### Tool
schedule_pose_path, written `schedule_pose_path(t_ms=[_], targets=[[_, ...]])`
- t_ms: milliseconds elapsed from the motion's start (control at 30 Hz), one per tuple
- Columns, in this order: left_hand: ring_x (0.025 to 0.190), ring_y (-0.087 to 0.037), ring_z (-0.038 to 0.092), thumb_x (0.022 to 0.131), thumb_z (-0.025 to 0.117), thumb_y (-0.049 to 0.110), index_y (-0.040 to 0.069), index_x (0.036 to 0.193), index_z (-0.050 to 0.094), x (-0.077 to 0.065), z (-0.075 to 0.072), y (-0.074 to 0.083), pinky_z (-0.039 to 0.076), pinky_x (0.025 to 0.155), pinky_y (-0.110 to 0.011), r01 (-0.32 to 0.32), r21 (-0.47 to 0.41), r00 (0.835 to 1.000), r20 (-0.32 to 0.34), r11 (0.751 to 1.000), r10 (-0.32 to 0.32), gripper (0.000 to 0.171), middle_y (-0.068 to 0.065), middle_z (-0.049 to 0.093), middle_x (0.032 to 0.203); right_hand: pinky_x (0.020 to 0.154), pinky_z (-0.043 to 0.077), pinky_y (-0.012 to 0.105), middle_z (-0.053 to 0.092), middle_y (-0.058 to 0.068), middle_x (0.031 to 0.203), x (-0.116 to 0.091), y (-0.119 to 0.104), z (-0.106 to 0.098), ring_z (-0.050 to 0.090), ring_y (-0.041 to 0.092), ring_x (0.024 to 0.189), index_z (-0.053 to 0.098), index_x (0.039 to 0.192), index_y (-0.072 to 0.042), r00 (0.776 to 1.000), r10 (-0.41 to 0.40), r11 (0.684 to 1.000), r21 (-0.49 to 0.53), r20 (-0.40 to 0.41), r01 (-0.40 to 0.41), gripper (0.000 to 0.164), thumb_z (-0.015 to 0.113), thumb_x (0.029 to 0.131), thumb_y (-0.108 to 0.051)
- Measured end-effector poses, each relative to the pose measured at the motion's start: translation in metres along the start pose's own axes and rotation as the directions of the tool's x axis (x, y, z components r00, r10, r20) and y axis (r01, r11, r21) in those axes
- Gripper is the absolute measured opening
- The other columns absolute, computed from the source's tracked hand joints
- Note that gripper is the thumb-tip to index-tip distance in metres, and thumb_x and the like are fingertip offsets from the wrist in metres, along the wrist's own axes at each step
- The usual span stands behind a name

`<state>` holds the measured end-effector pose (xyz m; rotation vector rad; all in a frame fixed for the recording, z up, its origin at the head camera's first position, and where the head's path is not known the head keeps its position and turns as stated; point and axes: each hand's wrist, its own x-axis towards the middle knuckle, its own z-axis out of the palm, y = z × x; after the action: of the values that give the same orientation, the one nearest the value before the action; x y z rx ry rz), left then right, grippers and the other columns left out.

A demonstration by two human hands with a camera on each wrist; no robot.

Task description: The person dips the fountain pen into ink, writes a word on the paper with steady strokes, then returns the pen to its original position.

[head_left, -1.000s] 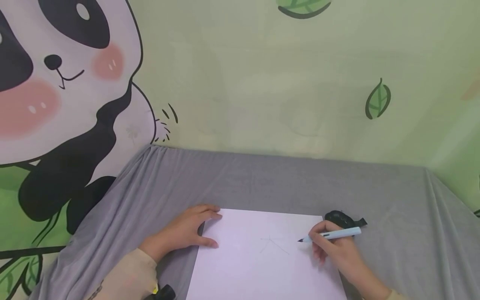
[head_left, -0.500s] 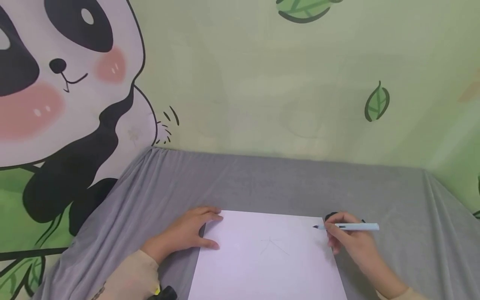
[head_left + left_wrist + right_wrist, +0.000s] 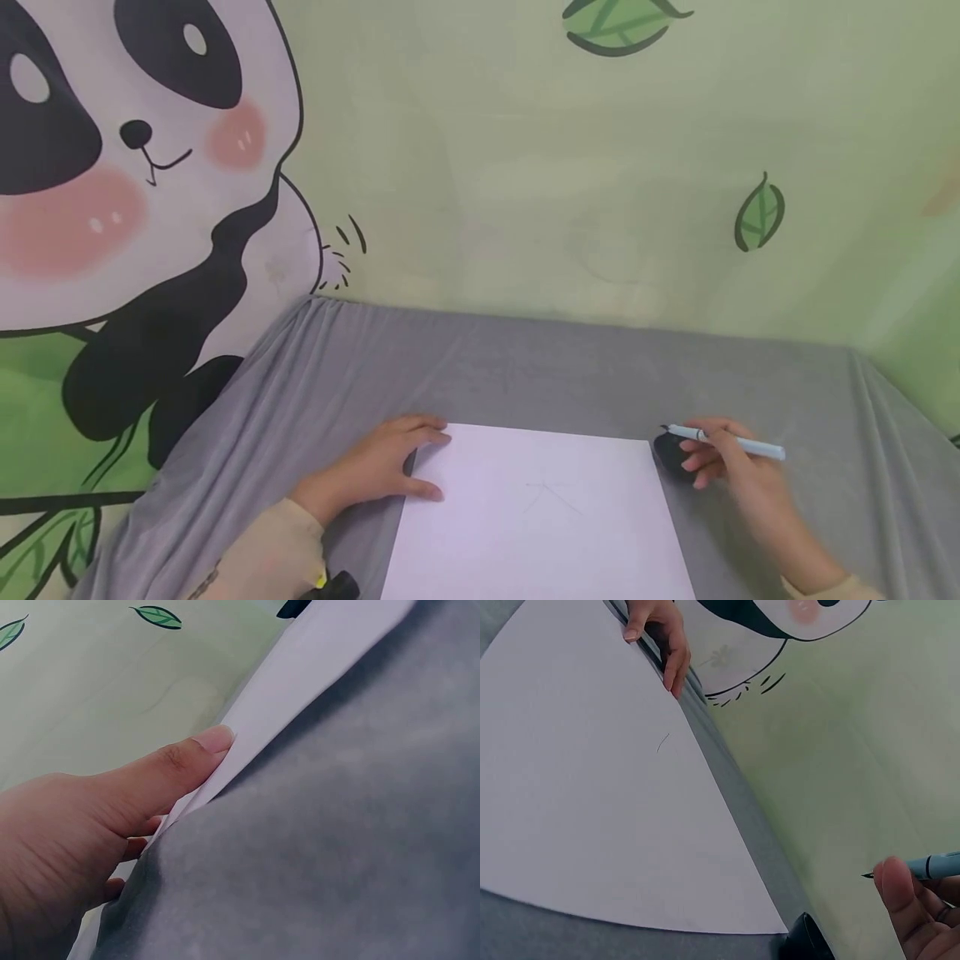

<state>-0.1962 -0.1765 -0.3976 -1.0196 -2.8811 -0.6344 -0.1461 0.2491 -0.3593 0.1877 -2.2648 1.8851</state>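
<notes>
A white sheet of paper (image 3: 525,554) lies on the grey cloth, with a few thin dark strokes (image 3: 551,496) drawn on its upper middle. My left hand (image 3: 390,467) rests on the sheet's left edge near the top corner, fingers spread; the left wrist view shows the thumb (image 3: 180,761) lying along that edge. In my right hand (image 3: 750,471), off the sheet's right side, I hold a light blue fountain pen (image 3: 761,448), uncapped, its nib pointing left. A rounded black object (image 3: 669,458) sits by the sheet's top right corner, overlapped by my right fingertips in the head view.
Grey cloth (image 3: 510,367) covers the table and runs back to a pale green wall (image 3: 525,208) printed with a panda (image 3: 172,308) and leaves. Beside my left sleeve (image 3: 273,546) is a black object (image 3: 341,586) with a bit of yellow, partly cut off.
My right hand has moved rightward and up, carrying the fountain pen off the paper and over beside the black object. The left hand stays on the paper's edge. The head view has shifted slightly.
</notes>
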Motion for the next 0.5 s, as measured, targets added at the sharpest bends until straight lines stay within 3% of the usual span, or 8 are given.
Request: schedule_pose_path(t_ms=[167, 300, 500], targets=[[0.129, -0.032, 0.049, 0.073, 0.079, 0.047, 0.01, 0.124, 0.062, 0.0, -0.001, 0.001, 0.039, 0.106, -0.053, 0.001, -0.011, 1.0, -0.001, 1.0, -0.001, 0.066, -0.009, 0.055, 0.138, 0.055, 0.055, 0.027, 0.073, -0.005, 0.087, 0.002, 0.002, -0.01, 0.068, 0.01, 0.069, 0.069, 0.105, -0.019, 1.0, 0.002, 0.999, 0.05, 0.017, -0.003, 0.034, 0.035, 0.105, -0.022], [0.13, -0.033, 0.049, 0.073, 0.079, 0.047, 0.01, 0.124, 0.062, 0.0, -0.001, 0.001, 0.038, 0.106, -0.054, 0.006, -0.019, 1.0, 0.005, 1.0, -0.006, 0.066, -0.009, 0.055, 0.138, 0.052, 0.053, 0.028, 0.072, -0.005, 0.081, 0.004, 0.002, -0.016, 0.067, 0.011, 0.064, 0.07, 0.099, -0.027, 0.997, 0.074, 0.991, 0.113, -0.005, -0.073, 0.043, 0.028, 0.105, -0.02], [0.13, -0.033, 0.048, 0.073, 0.078, 0.048, 0.01, 0.125, 0.062, 0.0, -0.001, 0.0, 0.037, 0.106, -0.055, 0.01, -0.025, 1.0, 0.012, 1.0, -0.009, 0.067, -0.009, 0.054, 0.139, 0.046, 0.049, 0.026, 0.061, -0.003, 0.068, 0.0, 0.003, -0.02, 0.059, 0.01, 0.054, 0.066, 0.094, -0.021, 0.993, 0.055, 0.994, 0.097, -0.107, -0.045, 0.036, 0.031, 0.104, -0.016]])
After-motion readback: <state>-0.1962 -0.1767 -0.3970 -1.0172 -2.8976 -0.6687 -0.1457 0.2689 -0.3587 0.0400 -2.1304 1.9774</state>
